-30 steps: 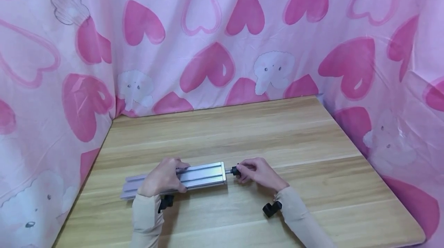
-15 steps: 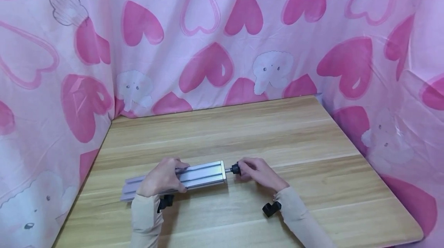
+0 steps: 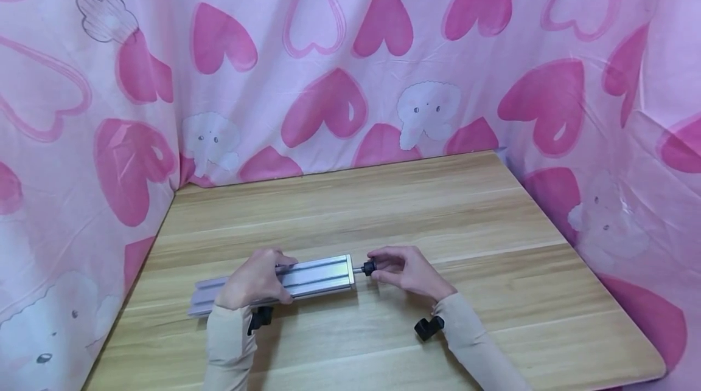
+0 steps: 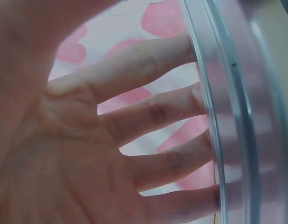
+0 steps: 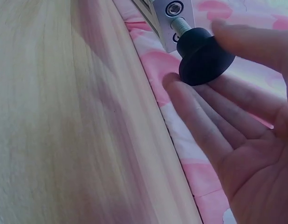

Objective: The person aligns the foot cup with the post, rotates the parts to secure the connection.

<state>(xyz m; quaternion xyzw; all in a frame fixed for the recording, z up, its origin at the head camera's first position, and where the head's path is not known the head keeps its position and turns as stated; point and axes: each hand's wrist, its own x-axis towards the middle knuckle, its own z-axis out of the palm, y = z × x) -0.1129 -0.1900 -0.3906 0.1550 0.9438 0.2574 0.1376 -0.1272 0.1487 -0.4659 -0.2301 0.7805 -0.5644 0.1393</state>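
Note:
A silver aluminium profile with lengthwise grooves is tilted slightly above the table. My left hand grips it around its middle, thumb on the near side and fingers on the far side; the left wrist view shows those fingers reaching the grooved metal. From the profile's end plate sticks a threaded stud with a round black levelling foot. Around this foot my right hand is spread loosely, its fingers mostly straight. The thumb lies at the foot's rim, and one fingertip is just below it.
A wood-grain table lies under both hands. Pink heart-patterned cloth hangs behind it and at both sides. Black wrist mounts project from the sleeves.
My right fingers have come off their pinch on the black foot and spread apart around it. The left hand and profile stay about where they were.

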